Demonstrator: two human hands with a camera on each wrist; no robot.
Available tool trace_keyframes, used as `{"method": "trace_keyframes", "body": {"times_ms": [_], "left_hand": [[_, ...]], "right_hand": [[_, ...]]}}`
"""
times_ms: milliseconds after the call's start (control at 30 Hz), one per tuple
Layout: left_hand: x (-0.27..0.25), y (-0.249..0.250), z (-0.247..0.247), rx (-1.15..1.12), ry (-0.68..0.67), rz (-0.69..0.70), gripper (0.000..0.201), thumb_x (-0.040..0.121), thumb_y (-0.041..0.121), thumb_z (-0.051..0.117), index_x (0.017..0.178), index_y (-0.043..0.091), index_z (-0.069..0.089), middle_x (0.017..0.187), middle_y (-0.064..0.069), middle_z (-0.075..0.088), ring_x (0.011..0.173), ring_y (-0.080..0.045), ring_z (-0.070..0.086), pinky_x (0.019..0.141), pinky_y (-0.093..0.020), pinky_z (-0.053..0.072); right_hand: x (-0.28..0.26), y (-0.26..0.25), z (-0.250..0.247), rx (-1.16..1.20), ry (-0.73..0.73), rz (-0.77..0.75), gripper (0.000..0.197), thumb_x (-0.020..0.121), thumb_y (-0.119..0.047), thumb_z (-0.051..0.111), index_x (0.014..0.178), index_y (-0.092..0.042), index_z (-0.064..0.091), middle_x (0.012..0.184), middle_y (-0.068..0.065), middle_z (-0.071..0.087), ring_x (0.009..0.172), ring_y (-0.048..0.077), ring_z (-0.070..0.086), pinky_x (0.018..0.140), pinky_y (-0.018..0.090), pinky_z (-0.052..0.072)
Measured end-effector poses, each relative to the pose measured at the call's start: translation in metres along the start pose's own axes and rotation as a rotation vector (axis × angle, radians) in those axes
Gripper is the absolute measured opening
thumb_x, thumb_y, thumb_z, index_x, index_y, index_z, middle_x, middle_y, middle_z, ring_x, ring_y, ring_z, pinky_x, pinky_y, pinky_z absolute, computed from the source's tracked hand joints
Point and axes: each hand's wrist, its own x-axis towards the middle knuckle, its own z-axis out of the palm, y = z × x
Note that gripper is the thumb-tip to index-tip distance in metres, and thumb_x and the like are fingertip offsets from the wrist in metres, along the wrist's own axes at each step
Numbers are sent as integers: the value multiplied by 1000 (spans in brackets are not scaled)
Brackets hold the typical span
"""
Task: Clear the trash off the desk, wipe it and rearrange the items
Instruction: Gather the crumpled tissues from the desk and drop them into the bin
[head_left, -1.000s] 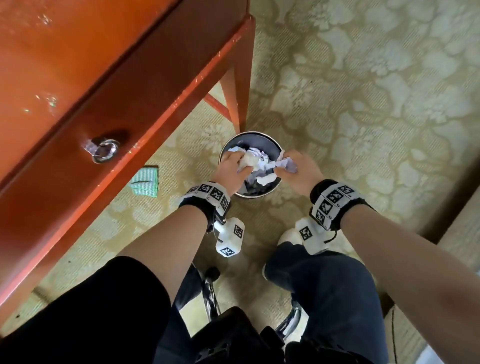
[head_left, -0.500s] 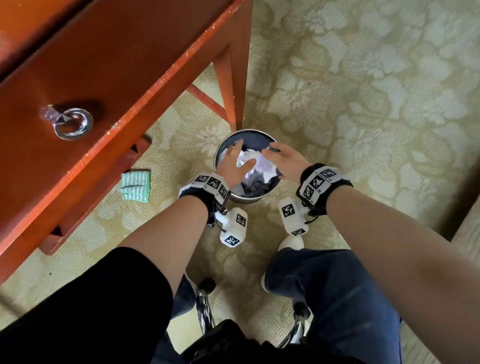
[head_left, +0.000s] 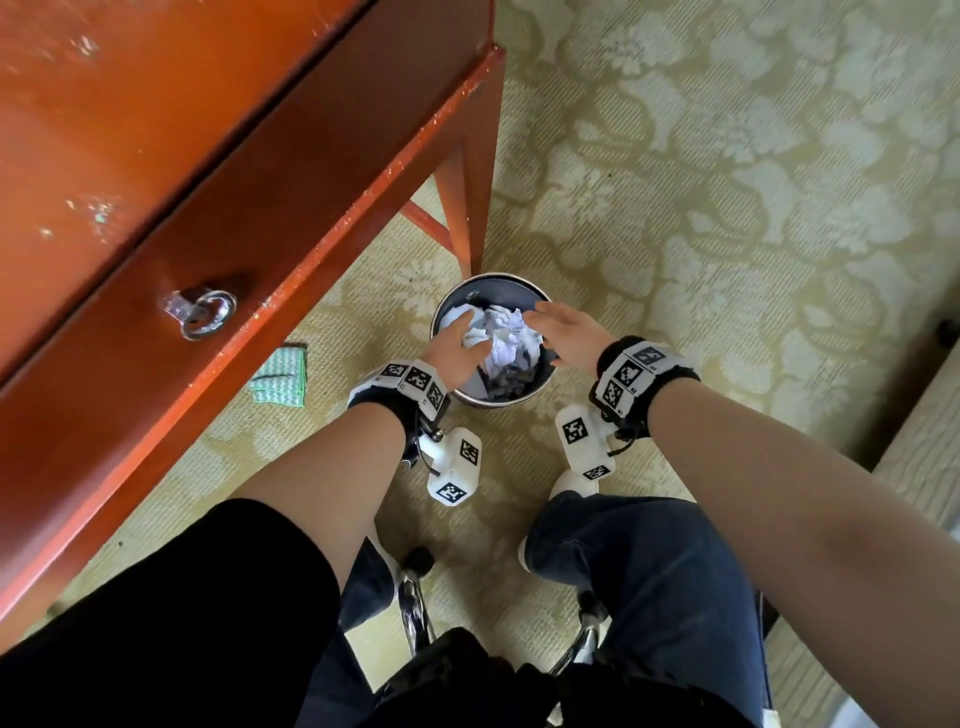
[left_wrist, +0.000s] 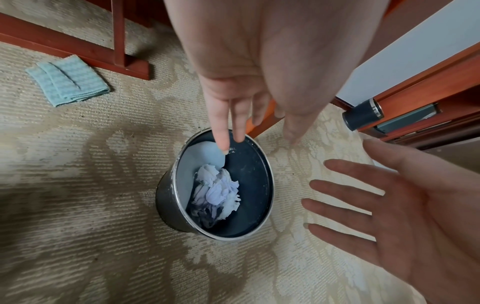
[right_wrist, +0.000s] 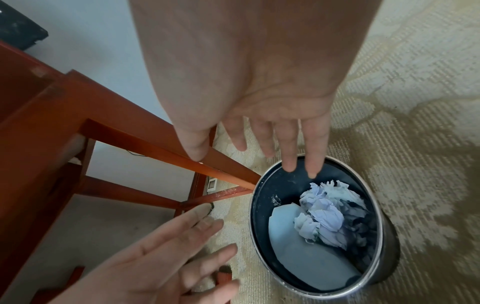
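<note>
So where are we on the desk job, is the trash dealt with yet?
Trash looks handled: crumpled paper lies inside the bin on the carpet. In hand: nothing. The left hand and right hand hover open over the bin. Left: wiping seems not yet begun, since the green cloth lies folded on the floor by the desk. The rearranging cannot be judged; little of the desktop shows.

One trash bin (head_left: 540, 382) is sitting on the carpet, holding one clump of crumpled paper (head_left: 501, 338) and one flat pale sheet (right_wrist: 306, 259). One folded green cloth (head_left: 279, 382) is lying nearby. Two hands are showing: left hand (head_left: 457, 353), right hand (head_left: 569, 338). One ring pull (head_left: 205, 310) is hanging on the desk front.
</note>
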Motion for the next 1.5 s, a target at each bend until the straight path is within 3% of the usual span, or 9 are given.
{"method": "trace_keyframes", "body": {"times_ms": [167,300,433,600,767,900,1200,1333,1500], "left_hand": [[-31,26,-20,-8,-11,33,59,98,24,47,149,12,20,155,-8,25,140,-24,28,109,-32,25],[-64,45,-34,-15,-24,41,58,98,24,47,149,13,22,154,-8,26,140,-23,29,109,-32,26],[-102,64,-47,-66,-7,57,56,98,22,49,148,13,25,154,-5,28,138,-21,33,108,-29,27],[-151,89,-73,-176,57,117,50,96,18,51,143,13,35,144,-9,43,126,-23,49,103,-31,38],[-197,116,-103,-207,156,189,47,95,11,50,141,12,39,140,-7,47,120,-19,53,84,-15,39],[-232,127,-131,-85,224,235,44,95,15,51,137,14,43,133,-3,53,116,-19,55,83,-15,37],[-296,110,-192,113,378,234,39,95,17,49,133,11,49,134,-8,53,117,-23,55,93,-27,42],[-313,95,-217,159,399,181,39,94,15,48,132,12,50,133,-7,54,119,-23,53,96,-28,41],[-332,75,-249,166,425,137,39,94,15,48,133,12,49,131,-6,56,114,-22,56,84,-21,41]], "right_hand": [[-29,-25,-6,13,3,24,54,93,-39,55,141,-18,42,131,11,55,119,27,55,103,40,43],[-61,-46,-11,-17,0,31,55,92,-39,57,140,-15,44,116,4,55,112,22,55,103,40,43],[-101,-71,-16,-85,-14,4,47,94,-30,53,136,-10,46,99,9,54,91,23,53,83,32,42],[-154,-103,-26,-75,6,-76,37,93,-30,55,128,-16,54,116,3,58,104,18,56,85,27,45],[-202,-145,-32,-240,-22,-197,45,94,-35,52,135,-20,48,133,1,53,121,19,51,103,36,40],[-236,-175,-26,-415,-39,-294,43,95,-35,51,134,-18,48,128,-1,55,115,14,52,89,23,35],[-279,-225,11,-860,-167,-392,47,94,-39,50,134,-15,48,126,8,57,109,22,57,88,30,46],[-294,-247,33,-965,-182,-435,47,95,-35,49,136,-12,47,133,9,53,119,24,51,95,30,40],[-304,-277,60,-1001,-202,-468,45,94,-36,51,133,-15,49,127,5,57,106,20,57,84,26,40]]}}
